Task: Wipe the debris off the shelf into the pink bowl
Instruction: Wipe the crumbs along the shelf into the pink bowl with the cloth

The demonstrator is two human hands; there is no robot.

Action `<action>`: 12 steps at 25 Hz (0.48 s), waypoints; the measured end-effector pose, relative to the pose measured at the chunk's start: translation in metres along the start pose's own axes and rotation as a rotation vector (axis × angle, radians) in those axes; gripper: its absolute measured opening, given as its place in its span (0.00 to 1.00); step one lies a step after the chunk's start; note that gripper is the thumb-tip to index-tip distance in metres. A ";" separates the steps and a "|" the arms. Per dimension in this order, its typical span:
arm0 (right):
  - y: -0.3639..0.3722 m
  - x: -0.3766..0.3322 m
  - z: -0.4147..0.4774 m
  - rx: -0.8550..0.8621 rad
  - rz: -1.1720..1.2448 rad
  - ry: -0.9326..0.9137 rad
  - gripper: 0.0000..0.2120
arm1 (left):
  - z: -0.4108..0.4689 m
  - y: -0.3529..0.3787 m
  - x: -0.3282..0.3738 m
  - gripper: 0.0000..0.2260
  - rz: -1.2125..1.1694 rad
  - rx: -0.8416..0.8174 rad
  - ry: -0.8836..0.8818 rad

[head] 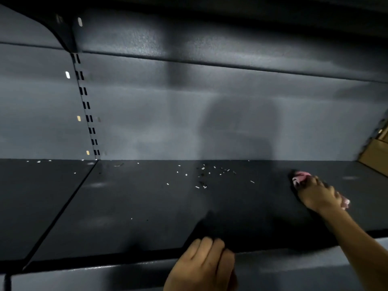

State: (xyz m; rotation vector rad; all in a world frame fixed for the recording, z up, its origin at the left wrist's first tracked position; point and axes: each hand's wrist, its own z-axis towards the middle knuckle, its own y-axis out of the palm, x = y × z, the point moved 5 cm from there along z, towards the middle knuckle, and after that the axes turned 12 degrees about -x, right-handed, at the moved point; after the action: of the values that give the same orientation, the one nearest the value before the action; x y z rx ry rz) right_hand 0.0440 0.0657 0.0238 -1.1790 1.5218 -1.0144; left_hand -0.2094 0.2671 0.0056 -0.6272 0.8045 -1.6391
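Note:
The dark shelf (pixel 147 206) carries a scatter of small white and black debris (pixel 203 175) around its middle, toward the back wall. A few more bits (pixel 38 161) lie at the back left. My right hand (pixel 317 194) lies on the shelf at the right and holds a bunched pink cloth (pixel 300 177), which shows past my fingertips and beside my palm. The cloth is well to the right of the debris. My left hand (pixel 203 265) hooks its bent fingers over the shelf's front edge (pixel 126 257). No pink bowl is in view.
A grey back wall (pixel 147 122) closes the shelf, with a slotted upright (pixel 88 114) at the left. A seam (pixel 69 198) splits the shelf into two panels. Another shelf hangs overhead (pixel 210 38). Something brown (pixel 375 156) stands at the far right.

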 end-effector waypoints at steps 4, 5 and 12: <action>0.028 -0.082 -0.004 0.015 0.019 -0.256 0.21 | -0.004 0.005 0.000 0.07 -0.002 0.029 0.016; 0.035 -0.109 -0.014 0.011 0.044 -0.322 0.21 | -0.004 0.005 0.000 0.06 0.005 0.038 0.022; 0.018 -0.187 -0.074 0.088 0.628 -0.805 0.10 | -0.006 0.005 -0.005 0.02 0.030 -0.064 0.037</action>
State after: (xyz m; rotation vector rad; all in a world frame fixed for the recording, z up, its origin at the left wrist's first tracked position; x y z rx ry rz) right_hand -0.0112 0.2565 0.0572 -0.8007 1.0512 -0.1331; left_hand -0.2095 0.2722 -0.0021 -0.6278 0.8926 -1.6068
